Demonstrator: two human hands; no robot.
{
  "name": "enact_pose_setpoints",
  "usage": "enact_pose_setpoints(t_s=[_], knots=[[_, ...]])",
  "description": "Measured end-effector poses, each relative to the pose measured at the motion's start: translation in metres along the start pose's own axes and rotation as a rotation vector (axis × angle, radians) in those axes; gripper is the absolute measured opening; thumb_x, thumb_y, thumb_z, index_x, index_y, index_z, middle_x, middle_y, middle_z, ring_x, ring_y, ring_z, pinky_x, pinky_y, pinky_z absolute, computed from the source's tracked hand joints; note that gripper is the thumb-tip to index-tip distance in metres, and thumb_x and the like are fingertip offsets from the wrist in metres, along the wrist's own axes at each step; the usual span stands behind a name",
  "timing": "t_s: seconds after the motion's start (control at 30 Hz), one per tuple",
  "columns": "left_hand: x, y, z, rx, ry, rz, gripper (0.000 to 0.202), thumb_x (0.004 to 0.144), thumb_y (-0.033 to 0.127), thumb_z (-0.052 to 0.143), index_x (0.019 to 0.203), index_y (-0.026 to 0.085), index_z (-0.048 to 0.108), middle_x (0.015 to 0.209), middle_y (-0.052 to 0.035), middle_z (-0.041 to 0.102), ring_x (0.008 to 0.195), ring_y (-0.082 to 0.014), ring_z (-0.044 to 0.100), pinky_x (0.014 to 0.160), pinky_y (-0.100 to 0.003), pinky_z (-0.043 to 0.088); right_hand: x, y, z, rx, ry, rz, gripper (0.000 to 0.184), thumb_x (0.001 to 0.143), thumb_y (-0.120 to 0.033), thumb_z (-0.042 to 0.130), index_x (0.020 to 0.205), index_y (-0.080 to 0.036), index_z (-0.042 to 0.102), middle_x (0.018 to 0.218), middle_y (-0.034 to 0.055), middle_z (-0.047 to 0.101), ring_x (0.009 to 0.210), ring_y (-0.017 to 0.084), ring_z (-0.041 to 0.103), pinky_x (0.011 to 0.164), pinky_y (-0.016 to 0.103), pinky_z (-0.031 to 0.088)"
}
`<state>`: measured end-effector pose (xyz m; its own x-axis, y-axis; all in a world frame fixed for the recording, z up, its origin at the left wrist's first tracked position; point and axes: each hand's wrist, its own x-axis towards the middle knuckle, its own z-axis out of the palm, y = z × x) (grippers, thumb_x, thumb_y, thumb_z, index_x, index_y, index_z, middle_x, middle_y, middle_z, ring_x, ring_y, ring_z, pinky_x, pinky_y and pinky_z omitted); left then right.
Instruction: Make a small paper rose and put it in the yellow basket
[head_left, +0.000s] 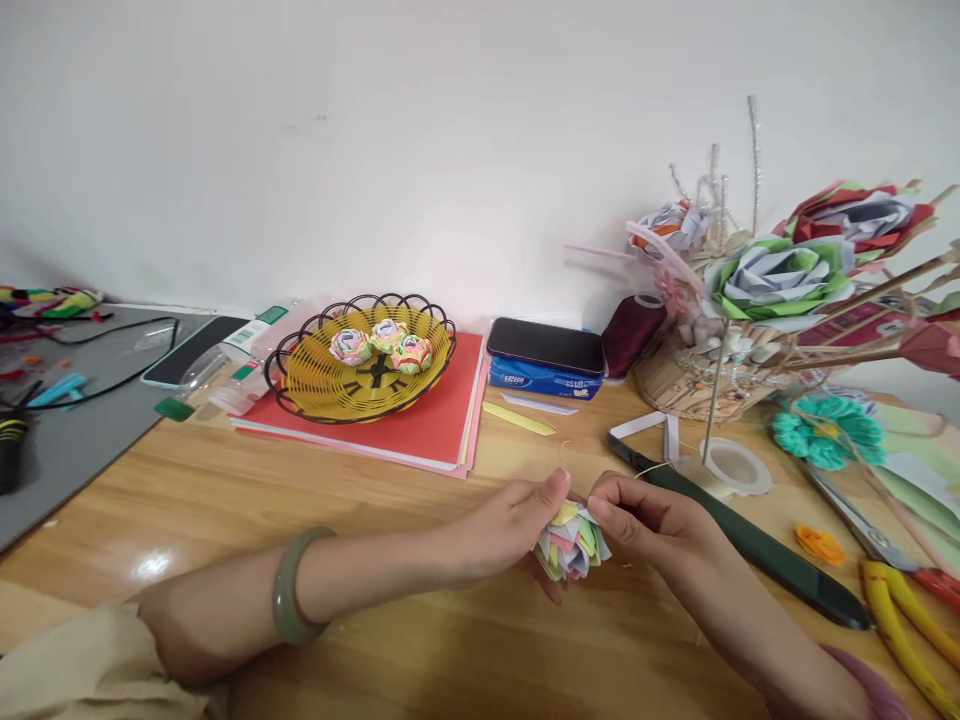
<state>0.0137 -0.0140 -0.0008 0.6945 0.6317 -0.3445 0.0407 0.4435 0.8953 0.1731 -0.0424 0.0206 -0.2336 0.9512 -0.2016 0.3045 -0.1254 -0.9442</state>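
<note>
My left hand (517, 520) is closed around a small paper flower (574, 540) with layered yellow, white, pink and green petals. It holds the flower low over the tabletop, thumb on the near side and some fingers underneath. My right hand (645, 520) is pinched at the flower's upper right edge. A thin pale thread (651, 468) runs from behind its fingers toward a white spool (739, 466). What lies right between the right fingertips is mostly hidden.
A yellow woven basket (330, 400) with three small paper flowers rests on red paper (420, 435). To the right lie a dark green-handled tool (780, 560), scissors (847, 510) and yellow-handled pliers (900, 620). Behind them stands a wooden pot (697, 385) of paper flowers. A phone (546, 345) tops a blue pack.
</note>
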Motion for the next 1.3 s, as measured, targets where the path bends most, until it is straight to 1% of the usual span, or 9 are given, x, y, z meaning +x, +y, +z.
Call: enact_pose_setpoints(t_s=[0.23, 0.4, 0.47, 0.67, 0.83, 0.9, 1.0, 1.17, 1.3], knots=[[0.002, -0.002, -0.002, 0.024, 0.018, -0.063, 0.079, 0.062, 0.083, 0.024, 0.074, 0.012, 0.056, 0.064, -0.0045, 0.054, 0.051, -0.0114, 0.049, 0.044, -0.025, 0.043, -0.001, 0.0, -0.002, 0.003, 0.001, 0.024, 0.036, 0.082, -0.05, 0.048, 0.064, -0.019, 0.054, 0.063, -0.001, 0.05, 0.06, 0.014, 0.045, 0.056, 0.025, 0.037], [-0.001, 0.003, -0.005, -0.02, -0.033, -0.077, 0.082, 0.068, 0.079, 0.021, 0.102, 0.014, 0.056, 0.07, -0.0051, 0.055, 0.052, -0.0102, 0.048, 0.042, -0.021, 0.04, -0.004, -0.001, -0.003, -0.078, 0.28, -0.21, 0.021, 0.082, -0.041, 0.053, 0.077, -0.023, 0.061, 0.075, 0.0002, 0.055, 0.07, 0.015, 0.052, 0.064, 0.025, 0.043], [-0.002, 0.005, -0.005, 0.0, -0.049, -0.084, 0.082, 0.068, 0.079, 0.018, 0.106, 0.016, 0.055, 0.069, -0.0037, 0.053, 0.052, -0.0097, 0.048, 0.043, -0.02, 0.04, -0.006, -0.003, -0.002, -0.119, 0.281, -0.301, 0.016, 0.08, -0.039, 0.056, 0.086, -0.026, 0.064, 0.082, 0.0012, 0.058, 0.074, 0.016, 0.055, 0.064, 0.025, 0.046], [-0.004, 0.01, -0.003, 0.073, -0.046, -0.081, 0.079, 0.067, 0.08, 0.018, 0.099, 0.016, 0.051, 0.066, -0.0007, 0.05, 0.051, -0.0088, 0.047, 0.041, -0.018, 0.036, -0.007, -0.007, 0.001, -0.239, 0.056, -0.357, 0.015, 0.08, -0.034, 0.058, 0.09, -0.027, 0.068, 0.085, 0.0027, 0.061, 0.074, 0.016, 0.058, 0.066, 0.027, 0.048], [0.0, 0.01, -0.007, -0.183, -0.117, -0.062, 0.075, 0.064, 0.08, 0.029, 0.092, 0.014, 0.049, 0.063, -0.0003, 0.052, 0.047, -0.0085, 0.048, 0.04, -0.02, 0.039, -0.005, 0.0, -0.005, -0.296, 0.224, -0.402, 0.014, 0.082, -0.032, 0.056, 0.088, -0.026, 0.068, 0.083, 0.0033, 0.062, 0.076, 0.017, 0.058, 0.063, 0.027, 0.048], [-0.001, 0.01, -0.008, -0.221, -0.139, -0.013, 0.067, 0.061, 0.073, 0.05, 0.091, 0.013, 0.051, 0.065, -0.0003, 0.052, 0.05, -0.0078, 0.048, 0.042, -0.019, 0.041, -0.005, 0.004, -0.007, -0.347, 0.307, -0.454, 0.012, 0.083, -0.028, 0.056, 0.088, -0.027, 0.067, 0.083, 0.0029, 0.061, 0.077, 0.017, 0.058, 0.063, 0.027, 0.047], [-0.003, 0.013, -0.009, -0.17, -0.159, 0.009, 0.05, 0.056, 0.045, 0.074, 0.089, 0.014, 0.054, 0.068, 0.0017, 0.05, 0.055, -0.0063, 0.048, 0.046, -0.018, 0.043, -0.005, 0.008, -0.009, -0.439, 0.397, -0.575, 0.013, 0.081, -0.021, 0.059, 0.088, -0.027, 0.067, 0.086, 0.003, 0.059, 0.077, 0.017, 0.058, 0.065, 0.028, 0.047], [-0.005, 0.016, -0.009, -0.056, -0.165, 0.02, 0.037, 0.059, 0.031, 0.074, 0.085, 0.013, 0.056, 0.069, 0.0031, 0.047, 0.058, -0.006, 0.045, 0.049, -0.019, 0.043, -0.006, 0.008, -0.011, -0.568, 0.34, -0.724, 0.021, 0.08, -0.012, 0.058, 0.093, -0.027, 0.064, 0.087, 0.0038, 0.059, 0.079, 0.018, 0.057, 0.064, 0.029, 0.047], [-0.006, 0.017, -0.008, 0.005, -0.158, 0.036, 0.036, 0.062, 0.03, 0.072, 0.09, 0.014, 0.058, 0.072, 0.0029, 0.048, 0.062, -0.0065, 0.045, 0.053, -0.019, 0.044, -0.005, 0.006, -0.01, -0.574, 0.326, -0.705, 0.014, 0.082, -0.015, 0.055, 0.087, -0.024, 0.063, 0.085, 0.005, 0.058, 0.079, 0.019, 0.056, 0.064, 0.031, 0.046]])
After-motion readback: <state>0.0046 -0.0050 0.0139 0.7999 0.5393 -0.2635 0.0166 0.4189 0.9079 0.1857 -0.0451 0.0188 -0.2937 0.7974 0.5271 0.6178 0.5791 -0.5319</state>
